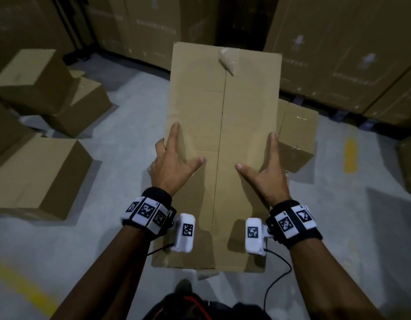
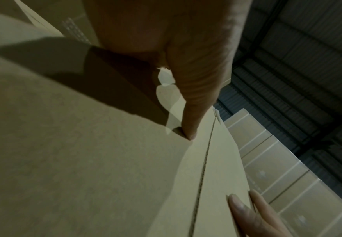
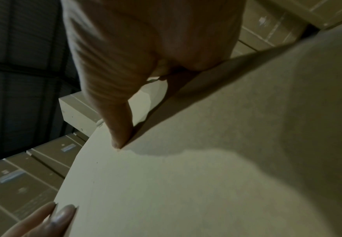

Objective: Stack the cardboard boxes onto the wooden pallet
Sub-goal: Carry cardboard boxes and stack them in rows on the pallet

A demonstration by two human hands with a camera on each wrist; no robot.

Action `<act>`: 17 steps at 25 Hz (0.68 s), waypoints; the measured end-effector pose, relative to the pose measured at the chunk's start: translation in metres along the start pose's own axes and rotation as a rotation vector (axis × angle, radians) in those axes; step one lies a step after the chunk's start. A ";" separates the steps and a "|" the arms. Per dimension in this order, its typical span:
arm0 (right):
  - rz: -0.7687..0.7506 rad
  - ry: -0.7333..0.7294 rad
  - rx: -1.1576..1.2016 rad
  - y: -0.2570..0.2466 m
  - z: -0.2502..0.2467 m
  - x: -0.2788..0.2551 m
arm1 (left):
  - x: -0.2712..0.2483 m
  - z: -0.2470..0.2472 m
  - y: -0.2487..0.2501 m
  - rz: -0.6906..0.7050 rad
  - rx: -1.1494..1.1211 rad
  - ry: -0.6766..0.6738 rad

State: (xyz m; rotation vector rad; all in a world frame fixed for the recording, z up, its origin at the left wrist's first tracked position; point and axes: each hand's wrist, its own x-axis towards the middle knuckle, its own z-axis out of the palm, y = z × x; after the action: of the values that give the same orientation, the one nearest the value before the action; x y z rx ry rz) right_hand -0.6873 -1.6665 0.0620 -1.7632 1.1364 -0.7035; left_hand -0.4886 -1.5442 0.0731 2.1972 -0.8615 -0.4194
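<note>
A long, flat-topped cardboard box (image 1: 223,135) with a centre seam and a scrap of tape (image 1: 227,60) at its far end hangs above the floor, held lengthwise in front of me. My left hand (image 1: 174,162) grips its left edge and my right hand (image 1: 264,167) its right edge. On each, thumb and index finger lie spread on the top and the other fingers fold down over the side, out of sight. The left wrist view shows the left thumb (image 2: 192,112) pressing the box (image 2: 85,160); the right wrist view shows the right thumb (image 3: 117,125) on the box (image 3: 186,192). No pallet is in view.
Loose cardboard boxes lie tumbled on the grey floor at left (image 1: 38,172) (image 1: 33,77). Another box (image 1: 296,135) sits below the carried one's right side. Tall walls of stacked cartons (image 1: 338,54) close off the back and right. Yellow floor lines (image 1: 350,155) mark the concrete.
</note>
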 end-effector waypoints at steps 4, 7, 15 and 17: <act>-0.023 -0.041 0.003 -0.027 0.044 0.037 | 0.046 -0.032 -0.023 -0.011 -0.006 -0.002; -0.017 -0.090 -0.020 -0.039 0.069 0.074 | 0.086 -0.042 -0.040 -0.022 -0.023 -0.026; -0.051 -0.229 -0.020 -0.040 0.138 0.229 | 0.242 -0.042 -0.054 -0.080 0.061 -0.046; -0.054 -0.261 -0.006 -0.046 0.152 0.274 | 0.285 -0.042 -0.051 -0.107 0.103 -0.049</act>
State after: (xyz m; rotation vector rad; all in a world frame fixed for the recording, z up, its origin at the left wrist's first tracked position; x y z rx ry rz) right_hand -0.4307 -1.8502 0.0357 -1.8351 0.9173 -0.4844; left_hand -0.2375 -1.6939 0.0546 2.3443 -0.8102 -0.4928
